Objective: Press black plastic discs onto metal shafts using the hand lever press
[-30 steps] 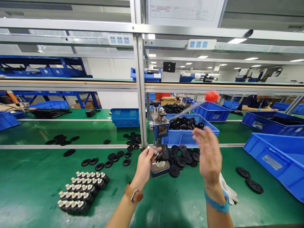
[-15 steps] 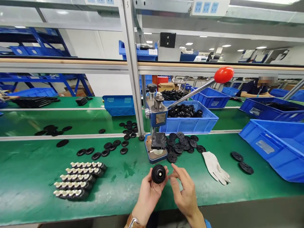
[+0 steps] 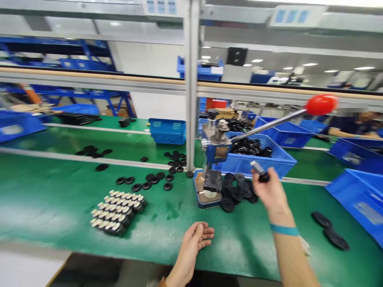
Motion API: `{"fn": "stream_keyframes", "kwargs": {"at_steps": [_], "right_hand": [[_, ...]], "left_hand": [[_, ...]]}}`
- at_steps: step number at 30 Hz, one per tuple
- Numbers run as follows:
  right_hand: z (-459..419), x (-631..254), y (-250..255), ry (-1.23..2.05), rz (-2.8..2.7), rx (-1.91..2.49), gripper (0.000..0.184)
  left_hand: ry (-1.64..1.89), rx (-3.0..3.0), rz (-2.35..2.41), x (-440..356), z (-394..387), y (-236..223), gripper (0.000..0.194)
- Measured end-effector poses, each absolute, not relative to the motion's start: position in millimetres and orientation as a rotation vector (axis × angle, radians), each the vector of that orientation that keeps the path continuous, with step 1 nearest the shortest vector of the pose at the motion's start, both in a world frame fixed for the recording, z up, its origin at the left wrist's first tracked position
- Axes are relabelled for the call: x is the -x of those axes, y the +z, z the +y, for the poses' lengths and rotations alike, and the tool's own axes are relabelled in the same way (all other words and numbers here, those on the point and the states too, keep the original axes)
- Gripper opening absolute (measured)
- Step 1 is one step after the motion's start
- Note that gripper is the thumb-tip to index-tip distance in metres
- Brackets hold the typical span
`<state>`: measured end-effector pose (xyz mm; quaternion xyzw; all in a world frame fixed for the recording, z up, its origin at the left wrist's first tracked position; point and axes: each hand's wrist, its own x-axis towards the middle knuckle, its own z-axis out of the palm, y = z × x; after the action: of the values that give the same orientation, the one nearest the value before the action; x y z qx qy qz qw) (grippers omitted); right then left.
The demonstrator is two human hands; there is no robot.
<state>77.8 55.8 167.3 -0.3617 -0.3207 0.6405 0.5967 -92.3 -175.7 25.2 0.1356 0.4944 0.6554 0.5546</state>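
My right hand (image 3: pixel 271 193) is raised over the right side of the bench, its fingers closed on a small black round part with a pale stem (image 3: pixel 259 172). The stem points up and to the left. Behind that hand are loose black discs (image 3: pixel 236 193) beside the hand press (image 3: pixel 214 159), which has a long lever with a red knob (image 3: pixel 321 105). Low in front of the press, my left hand (image 3: pixel 197 237) is empty, its fingers apart and loosely curved. To its left stand rows of black parts with pale tops (image 3: pixel 118 211).
Behind the press sits a blue bin of black parts (image 3: pixel 263 159). Another blue bin (image 3: pixel 362 199) stands at the right edge, near two black discs (image 3: pixel 330 231). More black rings (image 3: pixel 146 185) lie left of the press. A metal post (image 3: pixel 192 87) rises behind. A person sits far right.
My left hand no longer holds the black round part. My right hand has moved up and right and now holds a black part with a pale stem. The view has swung left.
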Motion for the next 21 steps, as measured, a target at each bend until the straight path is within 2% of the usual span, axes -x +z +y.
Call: {"fn": "stream_keyframes", "kwargs": {"at_steps": [3, 4, 6, 8, 10, 12, 14, 17, 21], "right_hand": [[102.3, -74.9, 220.8, 1.527, -0.712, 0.739, 0.057], [108.8, -72.5, 229.6, 1.579, -0.750, 0.705, 0.058], [107.5, -69.7, 230.3, 1.551, -0.888, 0.693, 0.038], [91.0, -70.5, 210.7, 1.510, -1.015, 0.694, 0.023], [66.9, -73.8, 178.7, 1.501, -1.051, 0.760, 0.019], [41.2, -78.3, 143.6, 1.540, -1.051, 0.841, 0.023], [16.5, -83.3, 112.3, 1.605, -1.049, 0.881, 0.038], [-19.0, -89.5, 76.0, 1.692, -1.004, 0.916, 0.048], [-63.8, -91.8, 36.2, 1.818, -0.960, 0.967, 0.045]], "left_hand": [[1.643, -0.426, 1.323, 107.5, -186.7, 33.0, 0.054], [1.707, -0.472, 1.417, 116.8, -190.6, 34.1, 0.053], [1.850, -0.551, 1.712, 142.5, -201.5, 34.8, 0.049], [1.931, -0.588, 2.116, 174.9, -217.6, 34.9, 0.042], [1.910, -0.584, 2.532, 209.0, -236.7, 35.0, 0.040], [1.714, -0.585, 2.899, 238.9, -254.6, 34.2, 0.042], [1.375, -0.568, 3.159, 261.2, -267.8, 30.8, 0.035], [1.085, -0.679, 3.301, 279.9, -276.8, 20.9, 0.021], [1.137, -0.879, 3.302, 286.1, -278.9, 7.0, 0.019]]}}
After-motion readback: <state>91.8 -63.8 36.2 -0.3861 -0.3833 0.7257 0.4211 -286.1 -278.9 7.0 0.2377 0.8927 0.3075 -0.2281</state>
